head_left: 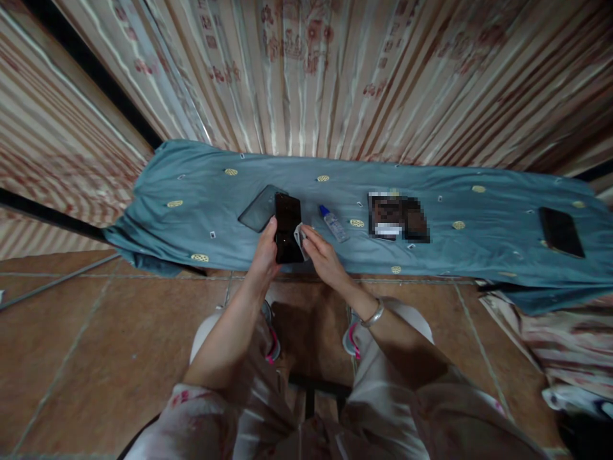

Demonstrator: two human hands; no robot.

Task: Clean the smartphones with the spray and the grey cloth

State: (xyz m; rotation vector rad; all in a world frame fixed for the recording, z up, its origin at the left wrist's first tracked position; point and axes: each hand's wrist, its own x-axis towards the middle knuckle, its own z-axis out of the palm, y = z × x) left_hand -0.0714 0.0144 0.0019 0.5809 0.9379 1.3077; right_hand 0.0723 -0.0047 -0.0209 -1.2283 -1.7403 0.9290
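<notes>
A black smartphone, its screen dark, is held upright by my left hand, with the thumb along its left edge. My right hand pinches a small white wipe against the phone's right edge. Behind the phone, a clear phone case lies on the teal cloth. Just right of my right hand rests a small clear bottle with a blue cap.
The teal patterned cloth covers a long narrow bench. A pixelated dark item lies right of centre, and another dark phone at the far right. Pleated curtains hang behind. Tiled floor lies below.
</notes>
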